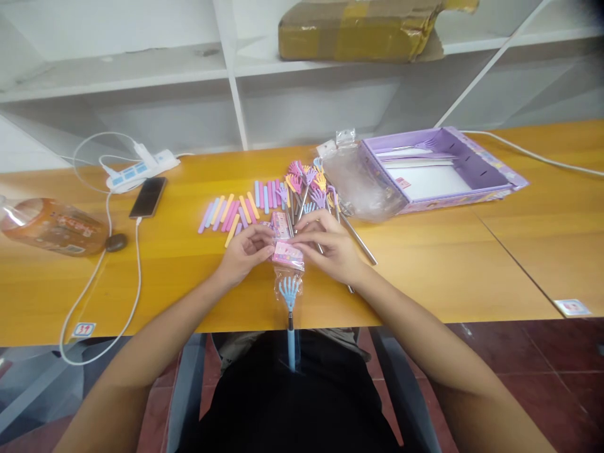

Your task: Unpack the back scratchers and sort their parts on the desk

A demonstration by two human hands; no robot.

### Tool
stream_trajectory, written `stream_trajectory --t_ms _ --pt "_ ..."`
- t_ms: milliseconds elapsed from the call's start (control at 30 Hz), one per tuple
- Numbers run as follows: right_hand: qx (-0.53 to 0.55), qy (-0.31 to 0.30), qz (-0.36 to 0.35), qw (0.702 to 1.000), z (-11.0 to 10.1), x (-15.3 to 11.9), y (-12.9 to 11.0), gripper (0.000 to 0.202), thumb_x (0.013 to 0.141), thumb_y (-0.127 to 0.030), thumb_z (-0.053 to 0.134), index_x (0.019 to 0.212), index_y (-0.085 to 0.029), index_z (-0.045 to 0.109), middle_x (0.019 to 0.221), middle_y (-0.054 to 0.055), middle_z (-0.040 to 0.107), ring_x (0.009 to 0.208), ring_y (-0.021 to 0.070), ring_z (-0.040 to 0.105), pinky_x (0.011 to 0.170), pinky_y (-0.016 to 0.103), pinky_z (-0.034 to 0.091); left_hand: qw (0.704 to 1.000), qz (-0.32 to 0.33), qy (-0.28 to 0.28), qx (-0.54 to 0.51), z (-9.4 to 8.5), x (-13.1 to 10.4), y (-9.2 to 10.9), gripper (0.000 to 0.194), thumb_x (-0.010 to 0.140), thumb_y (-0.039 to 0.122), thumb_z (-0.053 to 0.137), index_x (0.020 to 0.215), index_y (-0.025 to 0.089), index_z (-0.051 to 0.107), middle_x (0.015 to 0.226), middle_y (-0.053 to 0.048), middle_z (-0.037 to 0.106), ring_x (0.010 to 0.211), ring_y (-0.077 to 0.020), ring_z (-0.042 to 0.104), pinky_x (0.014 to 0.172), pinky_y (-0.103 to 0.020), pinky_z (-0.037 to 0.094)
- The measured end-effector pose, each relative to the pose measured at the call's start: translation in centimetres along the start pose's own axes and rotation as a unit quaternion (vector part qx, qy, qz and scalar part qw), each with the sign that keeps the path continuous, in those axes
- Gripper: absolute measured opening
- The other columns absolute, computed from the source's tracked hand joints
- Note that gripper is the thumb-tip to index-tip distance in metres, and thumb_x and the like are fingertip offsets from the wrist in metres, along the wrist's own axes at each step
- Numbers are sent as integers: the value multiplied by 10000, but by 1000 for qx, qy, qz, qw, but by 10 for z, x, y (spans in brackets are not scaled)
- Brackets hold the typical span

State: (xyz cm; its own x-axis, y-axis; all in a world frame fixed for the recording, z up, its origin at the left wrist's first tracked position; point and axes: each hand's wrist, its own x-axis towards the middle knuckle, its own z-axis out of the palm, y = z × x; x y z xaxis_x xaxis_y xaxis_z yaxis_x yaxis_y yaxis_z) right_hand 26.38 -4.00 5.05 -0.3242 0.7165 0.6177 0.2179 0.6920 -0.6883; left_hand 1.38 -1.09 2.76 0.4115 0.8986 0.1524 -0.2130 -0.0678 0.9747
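A pink printed card (289,255) at the top of a clear bag is pinched between my left hand (246,251) and my right hand (330,246). Inside that bag, a blue hand-shaped scratcher (289,292) with a blue handle hangs down past the table's front edge. Another pink card (280,225) lies just beyond my fingertips. Behind my hands is a pile of colourful hand-shaped heads (309,179) with metal rods. Several pastel tubes (231,214) lie in rows to the left of the pile.
Clear plastic bags (365,182) lie beside a purple tray (472,195) at the right. On the left are an orange bottle (56,226), a phone (148,197), a power strip (144,171) and white cables. A taped cardboard box (353,31) sits on the shelf (141,69) behind.
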Motion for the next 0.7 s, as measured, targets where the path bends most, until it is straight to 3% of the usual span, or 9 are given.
stream_trajectory --t_ms 167,467,600,700 --pt "-3 -25 -5 1000 0 -1 -5 185 1071 -250 689 1191 -310 817 1253 85 573 922 194 649 819 426 615 1000 6 -1 -9 -1 -1 2 325 864 322 921 1103 192 743 847 -2 678 759 -130 645 723 -236 533" --pt "-19 -56 2 998 1 -2 -2 275 1078 -280 660 1328 -342 753 1274 99 554 1233 287 601 1003 492 605 1000 -10 21 -3 -1 -1 9 334 849 363 928 1091 214 752 903 -12 666 844 -160 627 758 -257 516" --pt "2 -73 5 997 2 -2 -1 257 1088 -288 643 1314 -340 754 1274 90 558 1244 281 605 1078 528 567 999 -27 27 -23 0 0 12 323 848 345 929 1083 222 745 898 -6 667 851 -160 637 790 -268 530" --pt "27 -100 18 994 2 -3 -1 235 1092 -306 640 1290 -339 763 1270 82 562 1238 275 610 1055 505 577 998 -36 31 -51 0 0 13 324 829 317 941 1055 222 729 885 6 647 807 -142 623 725 -244 522"
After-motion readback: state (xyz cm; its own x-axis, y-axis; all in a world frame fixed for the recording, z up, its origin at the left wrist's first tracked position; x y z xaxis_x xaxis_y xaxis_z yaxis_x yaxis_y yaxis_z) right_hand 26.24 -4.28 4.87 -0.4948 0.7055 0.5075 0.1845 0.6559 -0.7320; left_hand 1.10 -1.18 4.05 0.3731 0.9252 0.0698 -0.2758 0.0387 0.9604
